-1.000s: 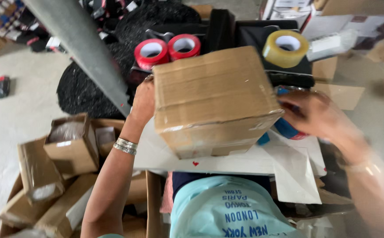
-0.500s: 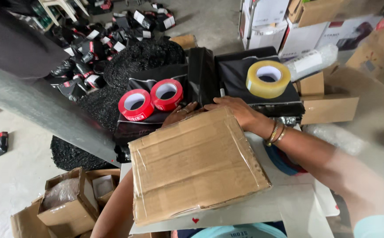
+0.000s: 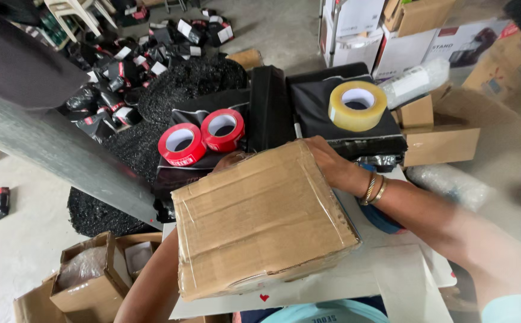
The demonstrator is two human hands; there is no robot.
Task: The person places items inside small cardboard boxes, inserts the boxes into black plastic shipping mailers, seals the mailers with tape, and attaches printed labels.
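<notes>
- taped brown cardboard box (image 3: 260,218) held tilted above the white table (image 3: 404,281), centre of view; clear tape bands run across its top and down its near face
- right hand (image 3: 332,164) grips the box's far right corner, fingers wrapped over the top edge; gold bangles (image 3: 374,190) on that wrist, just right of the box
- left hand (image 3: 230,160) mostly hidden behind the box's far left edge; forearm comes up from under the box. It touches the box, but whether it is closed on it I cannot tell
- small red heart mark (image 3: 264,297) on the table, just below the box's near edge
- blue round thing (image 3: 383,218) on the table, just right of the box, partly under the right forearm
- two red tape rolls (image 3: 200,137) side by side on a black package, just beyond the box to the far left
- yellowish clear tape roll (image 3: 357,105) on a flat black package (image 3: 344,119), beyond the box to the far right
- small brown cartons (image 3: 431,134) right of that tape roll; a wrapped clear roll (image 3: 413,84) leaning above them
- white and brown printed cartons (image 3: 386,42) stacked well beyond the box, top right
- heap of small black packets with white and red labels (image 3: 129,66) on the floor, far left of the box
- open brown cartons holding plastic-wrapped items (image 3: 90,278) on the floor, left of and below the box
- one lone black packet with red label (image 3: 0,202) on the floor, far left edge
</notes>
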